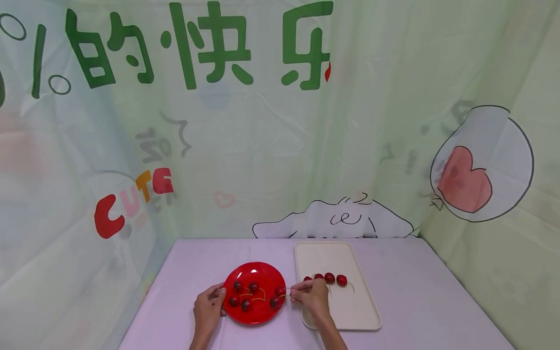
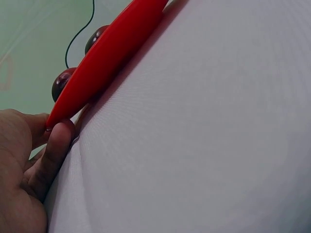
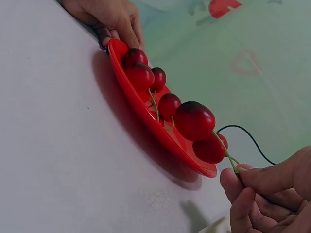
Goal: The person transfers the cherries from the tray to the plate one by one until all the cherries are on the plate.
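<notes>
A round red plate [image 1: 255,318] lies on the table, several dark-red cherries [image 1: 246,305] with thin stems on it. My left hand [image 1: 207,310] grips its left rim; in the left wrist view the thumb and a finger pinch the plate's edge [image 2: 109,63]. At the plate's right side, my right hand [image 1: 316,297] pinches the joined stems of two cherries [image 3: 195,121] between thumb and fingertip. Those two cherries are over the right part of the plate; whether they touch it I cannot tell.
A cream rectangular tray [image 1: 350,311] lies right of the plate, partly under my right hand and forearm. In it is a row of cherries [image 1: 341,280], some partly hidden by that hand. A printed curtain [image 1: 271,146] stands behind the table [image 1: 420,301].
</notes>
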`<state>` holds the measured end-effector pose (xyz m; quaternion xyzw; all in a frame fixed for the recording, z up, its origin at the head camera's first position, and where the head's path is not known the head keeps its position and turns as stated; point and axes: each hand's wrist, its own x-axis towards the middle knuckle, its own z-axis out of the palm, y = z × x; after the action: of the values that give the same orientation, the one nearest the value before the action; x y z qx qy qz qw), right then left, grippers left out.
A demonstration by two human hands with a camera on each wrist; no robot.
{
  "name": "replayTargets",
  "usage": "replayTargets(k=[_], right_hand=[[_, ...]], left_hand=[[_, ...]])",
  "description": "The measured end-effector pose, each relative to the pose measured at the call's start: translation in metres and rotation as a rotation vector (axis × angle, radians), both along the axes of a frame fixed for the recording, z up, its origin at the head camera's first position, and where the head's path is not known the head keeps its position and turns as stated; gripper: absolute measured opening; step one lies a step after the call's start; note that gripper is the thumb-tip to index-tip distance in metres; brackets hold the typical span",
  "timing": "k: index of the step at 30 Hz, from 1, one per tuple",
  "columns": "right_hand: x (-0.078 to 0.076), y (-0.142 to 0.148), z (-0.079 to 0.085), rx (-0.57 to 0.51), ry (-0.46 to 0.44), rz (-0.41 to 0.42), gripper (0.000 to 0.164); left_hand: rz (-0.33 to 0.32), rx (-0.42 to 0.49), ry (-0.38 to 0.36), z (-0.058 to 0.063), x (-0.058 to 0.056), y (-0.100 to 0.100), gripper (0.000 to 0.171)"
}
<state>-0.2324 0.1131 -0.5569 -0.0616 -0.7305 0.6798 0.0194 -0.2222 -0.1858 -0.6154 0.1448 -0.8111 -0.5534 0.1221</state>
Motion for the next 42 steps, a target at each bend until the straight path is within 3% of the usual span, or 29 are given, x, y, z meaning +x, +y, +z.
replayTargets(k=[12, 24, 38, 42], right_hand=[[0.001, -0.017, 0.004, 0.036, 0.025, 0.011, 0.006], [-0.007, -0.026, -0.005, 0.183, 0.074, 0.02, 0.004], [-0.008, -0.043, -0.003, 0.277, 0.182, -0.067, 0.005], [-0.007, -0.048, -0.002, 0.303, 0.172, -0.088, 0.005]], left_hand=[[0.002, -0.003, -0.003, 0.001, 0.001, 0.0, 0.033], [-0.001, 0.002, 0.001, 0.002, 0.0, 0.0, 0.032], [-0.006, 0.012, -0.002, 0.003, 0.0, 0.0, 0.032], [-0.01, 0.012, -0.003, 0.003, 0.001, 0.001, 0.032]])
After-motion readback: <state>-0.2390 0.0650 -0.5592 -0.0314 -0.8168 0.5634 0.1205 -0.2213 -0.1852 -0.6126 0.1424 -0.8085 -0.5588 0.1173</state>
